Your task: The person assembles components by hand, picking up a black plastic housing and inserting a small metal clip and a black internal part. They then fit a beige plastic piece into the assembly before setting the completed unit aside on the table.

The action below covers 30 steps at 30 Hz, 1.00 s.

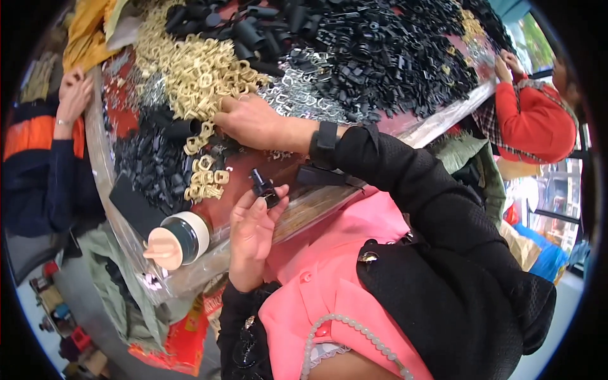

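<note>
Left hand pinches a black fitting; right hand dips to the beige parts

The left hand (253,218) grasps a small black fitting (266,195) between thumb and fingers, with a slim stem on the fitting pointing up and away from the palm. Hand and fitting are above the near edge of the table (307,208), in front of the person's pink top (335,247). The right hand (250,120) reaches across, its fingers curled downward at the lower edge of a heap of beige parts (199,69); I cannot tell whether its fingertips have closed on a piece, since the back of the hand hides them.

Just left of the right hand, a short line of more beige pieces (206,177) runs toward the near edge, beside a pile of small black parts (149,168). A black cylinder (182,130) lies at the top of that pile. A dark flat slab (136,206) rests at its near side, next to a cup (177,240) with a peach-coloured lid. A black block (320,177) sits near the table edge, below the right forearm.

Beyond the right wrist are silvery metal clips (294,92), then a wide spread of black parts (396,66). Larger black tubes (250,31) lie at the far side. A co-worker in red (538,123) is at the right side of the table; another, in dark and orange clothing (54,158), is at the left.
</note>
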Tool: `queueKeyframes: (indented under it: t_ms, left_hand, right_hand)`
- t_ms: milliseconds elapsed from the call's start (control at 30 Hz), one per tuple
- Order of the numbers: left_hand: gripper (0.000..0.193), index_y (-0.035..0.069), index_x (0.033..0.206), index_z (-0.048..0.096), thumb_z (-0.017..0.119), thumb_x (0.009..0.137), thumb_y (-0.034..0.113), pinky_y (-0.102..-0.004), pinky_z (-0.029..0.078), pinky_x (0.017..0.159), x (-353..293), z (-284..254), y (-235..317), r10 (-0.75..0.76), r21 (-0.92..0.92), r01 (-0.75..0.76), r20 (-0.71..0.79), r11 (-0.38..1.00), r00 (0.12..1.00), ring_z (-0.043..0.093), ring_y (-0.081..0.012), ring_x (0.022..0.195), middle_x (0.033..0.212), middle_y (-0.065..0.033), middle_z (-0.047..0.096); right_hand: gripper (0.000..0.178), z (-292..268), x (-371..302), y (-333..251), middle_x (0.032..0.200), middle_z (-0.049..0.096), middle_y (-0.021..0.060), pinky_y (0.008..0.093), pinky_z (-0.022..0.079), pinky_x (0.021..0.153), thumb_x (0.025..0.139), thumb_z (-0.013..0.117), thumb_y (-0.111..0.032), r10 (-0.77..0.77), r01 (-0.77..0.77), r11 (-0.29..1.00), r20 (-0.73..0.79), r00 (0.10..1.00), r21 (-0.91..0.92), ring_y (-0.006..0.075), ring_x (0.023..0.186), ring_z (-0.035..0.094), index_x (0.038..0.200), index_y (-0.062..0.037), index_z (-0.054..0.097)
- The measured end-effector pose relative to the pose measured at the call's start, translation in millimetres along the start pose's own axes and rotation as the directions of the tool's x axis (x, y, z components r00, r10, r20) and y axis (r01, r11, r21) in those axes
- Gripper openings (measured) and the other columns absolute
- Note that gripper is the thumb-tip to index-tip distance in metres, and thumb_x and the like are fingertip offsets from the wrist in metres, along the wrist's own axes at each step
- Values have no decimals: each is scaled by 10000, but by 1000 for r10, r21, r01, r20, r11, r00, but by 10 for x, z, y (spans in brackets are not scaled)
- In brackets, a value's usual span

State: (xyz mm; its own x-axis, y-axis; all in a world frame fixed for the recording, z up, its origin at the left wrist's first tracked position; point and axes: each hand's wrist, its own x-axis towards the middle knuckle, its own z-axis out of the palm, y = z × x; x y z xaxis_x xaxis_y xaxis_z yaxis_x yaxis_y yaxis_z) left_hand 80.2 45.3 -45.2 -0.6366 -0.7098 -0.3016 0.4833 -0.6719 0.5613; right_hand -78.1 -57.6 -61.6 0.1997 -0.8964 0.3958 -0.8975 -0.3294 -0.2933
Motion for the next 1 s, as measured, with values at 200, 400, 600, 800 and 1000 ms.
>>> queueKeyframes:
  t_ms: [200,400,600,800,1000]
  left_hand:
    - [343,-29,1088,448,539,792,117,-383,407,876,31,-2,-29,69,42,-68,-8,997,998,489,-289,1018,992,-153,551]
    - [348,-27,1105,435,530,797,105,-381,400,884,135,154,-66,200,-60,-200,-9,978,980,489,-265,1023,1033,-140,539]
    - [350,-33,1102,435,529,798,113,-371,393,890,231,366,-222,99,-108,-91,71,990,992,497,-248,1010,1028,-129,541]
    - [351,-35,1095,438,537,795,117,-337,425,853,362,494,-232,-30,25,28,77,999,997,526,-227,960,1001,-134,549]
    - [322,-34,1054,474,554,793,136,-280,480,756,356,488,-243,-122,12,121,26,993,992,570,-213,868,947,-124,570]
  right_hand:
    - [206,-311,-242,109,710,503,97,351,422,542,686,597,-211,73,-27,929,-111,991,370,275,624,529,742,-41,496]
    - [222,-871,-643,126,653,521,44,287,403,505,700,620,-198,99,-367,623,397,913,691,144,585,516,792,-28,512]
    - [176,-955,-1040,108,719,576,30,225,450,581,779,575,-173,123,-458,75,448,886,886,90,662,546,844,-13,543]
    - [157,-1051,-1237,224,765,579,27,206,475,632,815,529,-124,240,-455,-144,477,845,879,84,704,562,923,-10,539]
    - [149,-1277,-1189,164,772,560,31,182,474,608,822,510,-94,277,-378,-40,374,885,925,81,695,561,931,0,548]
